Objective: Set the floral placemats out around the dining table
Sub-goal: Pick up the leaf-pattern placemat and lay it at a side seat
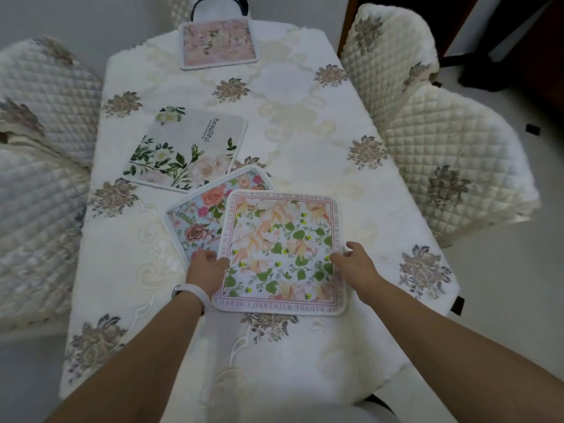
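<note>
Cloth-covered counter (pixel 305 132): the bordered placemat (pixel 277 254) lies atop the blue placemat (pixel 198 215). The left hand (pixel 207 265) grips the bordered placemat's left edge; the right hand (pixel 354 257) touches its right edge, grasp unclear. Sliding rather than lifting could drag the blue placemat askew.

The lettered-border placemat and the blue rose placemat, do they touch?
Touching. The head view shows the lettered-border placemat lying over the blue rose placemat.

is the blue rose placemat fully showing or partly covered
Partly covered: the text-bordered placemat lies over the blue rose placemat's near right part.
</note>
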`<action>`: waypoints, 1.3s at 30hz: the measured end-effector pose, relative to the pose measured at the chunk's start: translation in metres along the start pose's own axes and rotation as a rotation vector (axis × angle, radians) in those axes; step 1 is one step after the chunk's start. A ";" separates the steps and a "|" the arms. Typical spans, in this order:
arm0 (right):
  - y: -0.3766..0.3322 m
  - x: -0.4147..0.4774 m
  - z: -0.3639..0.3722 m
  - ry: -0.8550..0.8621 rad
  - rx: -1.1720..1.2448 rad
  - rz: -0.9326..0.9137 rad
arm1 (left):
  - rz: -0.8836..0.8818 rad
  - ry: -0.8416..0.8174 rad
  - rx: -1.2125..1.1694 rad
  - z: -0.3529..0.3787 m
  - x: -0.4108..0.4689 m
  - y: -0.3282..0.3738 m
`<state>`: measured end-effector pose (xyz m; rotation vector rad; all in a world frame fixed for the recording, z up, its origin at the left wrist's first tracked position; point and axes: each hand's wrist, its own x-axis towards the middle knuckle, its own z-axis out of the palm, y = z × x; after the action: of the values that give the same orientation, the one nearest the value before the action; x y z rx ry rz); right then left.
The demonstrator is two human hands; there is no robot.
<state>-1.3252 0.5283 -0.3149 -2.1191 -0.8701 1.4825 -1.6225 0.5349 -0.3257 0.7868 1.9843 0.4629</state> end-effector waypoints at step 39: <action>0.025 -0.105 -0.089 0.398 0.119 -0.219 | 0.189 -0.501 -0.445 0.043 -0.082 0.051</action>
<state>-1.2605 0.4391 -0.2279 -2.0543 -0.8087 0.9353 -1.5375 0.5161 -0.2656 0.7198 1.2876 0.7107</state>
